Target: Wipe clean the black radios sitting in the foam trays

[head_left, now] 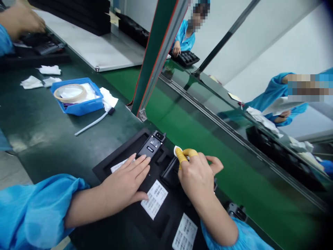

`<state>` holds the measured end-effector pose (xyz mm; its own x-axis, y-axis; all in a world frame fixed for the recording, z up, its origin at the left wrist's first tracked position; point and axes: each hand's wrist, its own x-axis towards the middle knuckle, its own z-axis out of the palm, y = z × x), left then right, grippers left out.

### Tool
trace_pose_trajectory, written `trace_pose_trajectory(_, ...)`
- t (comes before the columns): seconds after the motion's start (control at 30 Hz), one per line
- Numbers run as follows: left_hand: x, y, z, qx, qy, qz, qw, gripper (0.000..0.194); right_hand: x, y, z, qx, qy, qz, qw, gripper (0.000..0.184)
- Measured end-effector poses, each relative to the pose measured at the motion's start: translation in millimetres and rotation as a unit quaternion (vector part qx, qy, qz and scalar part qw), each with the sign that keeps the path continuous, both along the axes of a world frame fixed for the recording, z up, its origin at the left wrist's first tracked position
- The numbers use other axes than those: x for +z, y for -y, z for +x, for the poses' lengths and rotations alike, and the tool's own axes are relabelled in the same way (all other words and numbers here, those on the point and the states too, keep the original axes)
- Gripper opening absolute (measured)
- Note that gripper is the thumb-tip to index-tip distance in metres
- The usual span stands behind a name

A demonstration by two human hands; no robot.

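Two hands are over a black foam tray on a dark green table. The left hand, fingers extended and clenching nothing, lies flat on a black rectangular handheld device in the tray. The right hand, yellow-wrapped, pinches a small white piece, possibly cloth, beside a black rounded case

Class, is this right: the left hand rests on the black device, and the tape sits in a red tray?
Not quite: the head view shows a blue tray, not red. The tape does sit in it, and the left hand rests on the black device.
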<state>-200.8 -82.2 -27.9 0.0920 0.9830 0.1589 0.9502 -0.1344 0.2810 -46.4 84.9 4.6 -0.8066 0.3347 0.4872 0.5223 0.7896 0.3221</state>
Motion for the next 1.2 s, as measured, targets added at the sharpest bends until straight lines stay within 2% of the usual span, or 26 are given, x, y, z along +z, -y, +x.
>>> trace_pose_trajectory(0.13, -11.9, -0.7, -3.8, 0.008, 0.026, 0.012, 1.0, 0.067, -4.2, -12.0, -40.5, 0.056, 0.014, 0.014, 0.998, 0.028)
trace_pose_trajectory(0.23, -9.8, -1.3, -3.2, -0.003, 0.031, -0.012, 0.999, 0.066, -7.3, -16.8, -64.5, 0.099, 0.025, 0.024, 0.995, 0.026)
trace_pose_trajectory(0.33, -5.3, -1.7, -4.1, -0.009, 0.038, -0.045, 0.998, 0.064, -10.2, -20.5, -75.2, 0.104, 0.024, 0.03, 0.994, 0.029)
trace_pose_trajectory(0.57, -6.4, -2.9, -3.7, -0.006, 0.065, -0.06, 0.996, 0.06, -16.4, -22.2, -55.1, 0.047, 0.024, 0.0, 0.999, 0.028)
trace_pose_trajectory(0.73, -1.4, -5.4, -1.8, -0.011, 0.043, -0.065, 0.997, 0.061, -11.9, -7.1, -44.6, -0.006, 0.022, -0.005, 1.0, 0.029)
trace_pose_trajectory(0.8, 1.4, -6.1, -1.8, -0.014, 0.04, -0.066, 0.997, 0.061, -10.4, 4.4, -44.9, 0.012, 0.015, -0.007, 1.0, 0.027)
trace_pose_trajectory(0.97, 5.6, -5.7, -3.5, -0.01, 0.054, -0.072, 0.996, 0.066, -14.9, 30.3, -51.1, 0.141, 0.006, -0.023, 0.99, 0.028)
trace_pose_trajectory(1.1, 2.0, -2.7, -4.3, 0.0, 0.061, -0.055, 0.997, 0.063, -18.8, 30.6, -45.9, 0.116, 0.028, -0.037, 0.992, 0.026)
trace_pose_trajectory(1.2, -2.0, -0.3, -5.2, 0.009, 0.052, -0.029, 0.998, 0.058, -16.6, 21.5, -20.0, 0.06, 0.017, -0.047, 0.997, 0.026)
